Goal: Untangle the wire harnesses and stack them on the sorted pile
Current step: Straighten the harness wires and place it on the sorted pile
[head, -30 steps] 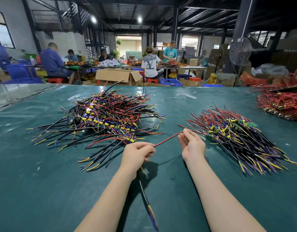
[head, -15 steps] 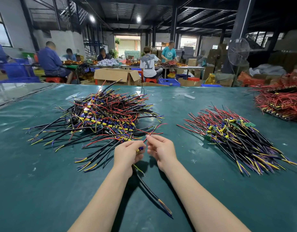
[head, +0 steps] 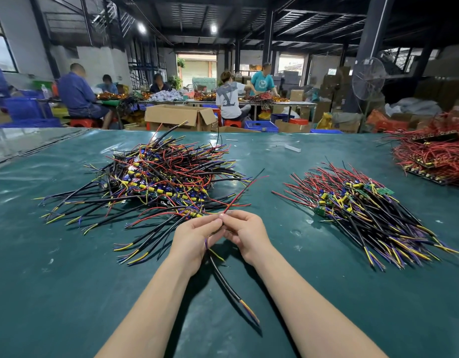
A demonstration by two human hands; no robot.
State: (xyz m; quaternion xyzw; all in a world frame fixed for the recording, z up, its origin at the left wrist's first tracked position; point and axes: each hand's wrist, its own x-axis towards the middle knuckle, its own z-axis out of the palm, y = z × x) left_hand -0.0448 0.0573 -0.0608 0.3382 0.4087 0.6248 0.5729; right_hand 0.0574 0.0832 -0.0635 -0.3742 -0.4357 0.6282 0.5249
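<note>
- Currently both hands meet just in front of the tangled pile (head: 161, 177), on its near side, above the green table (head: 68, 293).
- The left hand (head: 194, 239) curls its fingers round one wire harness (head: 226, 280), and the right hand (head: 246, 236) pinches the same harness between thumb and fingertips. The two hands touch at the tips.
- From the grip, the harness's thin red and black wires (head: 242, 193) rise at a slant, up and to the right, past the near right edge of the tangled pile.
- Its black sheathed end hangs below the left hand, away from the tangled pile, and ends in yellow, orange and purple cores.
- What the harness carries inside the hands is hidden.
- The sorted pile (head: 365, 210) lies on the table to the right of the tangled pile, well apart from it, its harnesses roughly aligned with the red wires pointing up and left.
- A heap of red wires (head: 435, 156) lies further right of the tangled pile, past the sorted pile.
- Behind the tangled pile, beyond the table's far edge, stands an open cardboard box (head: 179, 116), with people working at other tables.
</note>
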